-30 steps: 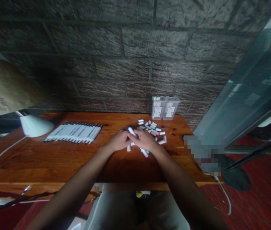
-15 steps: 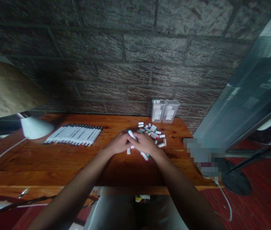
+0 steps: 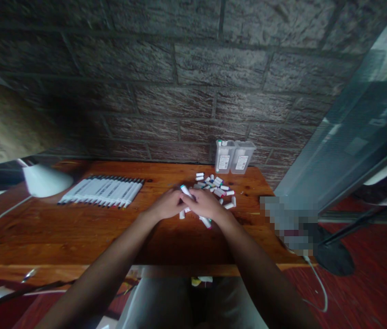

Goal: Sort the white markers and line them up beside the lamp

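Observation:
Both my hands meet over the middle of the wooden table (image 3: 77, 228). My right hand (image 3: 207, 204) is closed round a white marker (image 3: 186, 190) whose teal-tipped end sticks up between the hands. My left hand (image 3: 166, 205) is closed with its fingertips on that same marker's upper end. Another marker end (image 3: 206, 222) shows below my right hand. Beyond the hands lies a heap of loose marker caps (image 3: 216, 183). A neat row of white markers (image 3: 102, 190) lies to the left.
Two clear plastic boxes (image 3: 234, 156) stand at the back of the table against the brick wall. A white lamp shade (image 3: 44, 179) with a cord sits at the left. A glass panel and a dark stand base (image 3: 333, 256) are on the right.
The hands stay together on the marker with almost no movement. The view has shifted slightly.

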`<action>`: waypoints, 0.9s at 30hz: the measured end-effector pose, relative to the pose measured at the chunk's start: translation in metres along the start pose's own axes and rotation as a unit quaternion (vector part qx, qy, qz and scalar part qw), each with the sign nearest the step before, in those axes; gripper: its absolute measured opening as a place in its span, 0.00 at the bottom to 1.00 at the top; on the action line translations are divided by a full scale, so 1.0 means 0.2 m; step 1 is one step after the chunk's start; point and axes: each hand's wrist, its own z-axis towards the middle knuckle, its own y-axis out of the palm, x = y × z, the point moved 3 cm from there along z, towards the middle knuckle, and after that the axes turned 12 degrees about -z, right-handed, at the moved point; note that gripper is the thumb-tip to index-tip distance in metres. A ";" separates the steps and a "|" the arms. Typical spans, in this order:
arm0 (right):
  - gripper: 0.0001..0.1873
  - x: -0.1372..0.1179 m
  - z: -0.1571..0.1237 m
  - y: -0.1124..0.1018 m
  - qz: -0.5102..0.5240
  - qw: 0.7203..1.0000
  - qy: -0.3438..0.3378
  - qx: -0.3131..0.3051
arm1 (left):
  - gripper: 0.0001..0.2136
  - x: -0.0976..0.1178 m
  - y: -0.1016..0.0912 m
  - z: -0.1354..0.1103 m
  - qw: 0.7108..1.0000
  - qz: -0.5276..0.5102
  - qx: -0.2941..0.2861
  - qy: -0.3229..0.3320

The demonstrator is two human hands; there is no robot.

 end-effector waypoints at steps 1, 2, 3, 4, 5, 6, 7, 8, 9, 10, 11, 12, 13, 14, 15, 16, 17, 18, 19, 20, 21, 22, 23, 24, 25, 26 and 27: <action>0.17 0.00 0.00 0.00 -0.002 1.000 0.000 -0.002 | 0.06 0.00 0.00 0.00 1.000 -0.002 -0.002 0.002; 0.17 0.00 0.00 0.00 -0.005 1.000 0.001 -0.004 | 0.06 0.01 0.00 0.00 1.000 -0.003 -0.002 0.002; 0.18 -0.01 0.00 0.00 -0.008 1.000 0.002 -0.005 | 0.06 0.01 0.00 -0.01 1.000 -0.004 -0.002 0.001; 0.18 -0.01 0.00 0.00 -0.010 1.000 0.003 -0.007 | 0.06 0.02 0.00 -0.01 1.000 -0.005 -0.002 0.000; 0.18 -0.01 -0.01 0.00 -0.012 1.000 0.004 -0.010 | 0.06 0.02 -0.01 -0.01 1.000 -0.006 -0.001 -0.001; 0.18 -0.01 -0.01 0.00 -0.013 1.000 0.006 -0.014 | 0.06 0.02 -0.01 -0.01 1.000 -0.006 0.000 0.001; 0.18 -0.01 -0.01 -0.01 -0.015 1.000 0.008 -0.018 | 0.06 0.02 -0.01 -0.01 1.000 -0.006 0.001 0.003; 0.18 -0.02 -0.01 -0.01 -0.017 1.000 0.010 -0.024 | 0.06 0.02 -0.01 -0.01 1.000 -0.005 0.002 0.005; 0.19 -0.02 -0.01 -0.01 -0.020 0.999 0.012 -0.029 | 0.06 0.03 -0.01 -0.01 1.000 -0.003 0.003 0.007; 0.19 -0.02 -0.02 -0.01 -0.023 0.999 0.014 -0.034 | 0.06 0.03 -0.01 -0.01 1.000 -0.001 0.004 0.008; 0.19 -0.02 -0.02 -0.02 -0.026 0.999 0.016 -0.037 | 0.05 0.03 -0.01 -0.01 1.000 0.000 0.004 0.009; 0.19 -0.03 -0.02 -0.02 -0.028 0.999 0.017 -0.038 | 0.05 0.03 -0.01 -0.01 1.000 -0.001 0.002 0.010; 0.19 -0.03 -0.02 -0.02 -0.029 0.999 0.017 -0.040 | 0.05 0.04 -0.01 -0.01 1.000 -0.002 0.000 0.012; 0.19 -0.03 -0.02 -0.02 -0.029 0.999 0.016 -0.041 | 0.05 0.04 -0.01 -0.01 1.000 -0.004 -0.001 0.014; 0.19 -0.03 -0.02 -0.02 -0.029 0.999 0.015 -0.043 | 0.05 0.05 -0.01 -0.01 1.000 -0.006 -0.002 0.016; 0.19 -0.03 -0.02 -0.02 -0.028 0.999 0.014 -0.044 | 0.05 0.05 -0.01 -0.01 1.000 -0.008 -0.002 0.017; 0.19 -0.03 -0.02 -0.02 -0.027 0.999 0.014 -0.045 | 0.05 0.05 -0.01 -0.01 1.000 -0.010 -0.003 0.017; 0.19 -0.03 -0.02 -0.02 -0.026 0.999 0.013 -0.046 | 0.05 0.05 -0.01 -0.01 1.000 -0.011 -0.003 0.017; 0.19 -0.03 -0.02 -0.02 -0.025 0.999 0.014 -0.046 | 0.05 0.04 -0.01 -0.01 1.000 -0.012 -0.003 0.017; 0.19 -0.02 -0.02 -0.02 -0.023 0.999 0.014 -0.046 | 0.05 0.04 -0.01 -0.01 1.000 -0.014 -0.004 0.018; 0.18 -0.02 -0.02 -0.02 -0.021 0.999 0.014 -0.046 | 0.05 0.04 -0.01 -0.01 1.000 -0.013 -0.003 0.019; 0.18 -0.02 -0.02 -0.01 -0.019 0.999 0.013 -0.046 | 0.05 0.04 -0.01 -0.01 1.000 -0.011 -0.003 0.022; 0.19 -0.02 -0.02 -0.01 -0.017 0.999 0.014 -0.046 | 0.05 0.04 -0.01 -0.02 1.000 -0.008 -0.002 0.026; 0.19 -0.01 -0.02 -0.01 -0.016 0.999 0.015 -0.045 | 0.05 0.04 -0.01 -0.02 1.000 -0.005 -0.001 0.029; 0.20 -0.01 -0.02 0.00 -0.014 0.999 0.016 -0.044 | 0.05 0.04 -0.01 -0.02 1.000 -0.002 0.000 0.030; 0.20 -0.01 -0.02 0.00 -0.012 0.999 0.017 -0.043 | 0.05 0.04 -0.01 -0.02 1.000 0.000 0.000 0.030; 0.20 -0.01 -0.02 0.00 -0.009 0.999 0.017 -0.042 | 0.05 0.04 -0.01 -0.02 1.000 0.001 0.002 0.028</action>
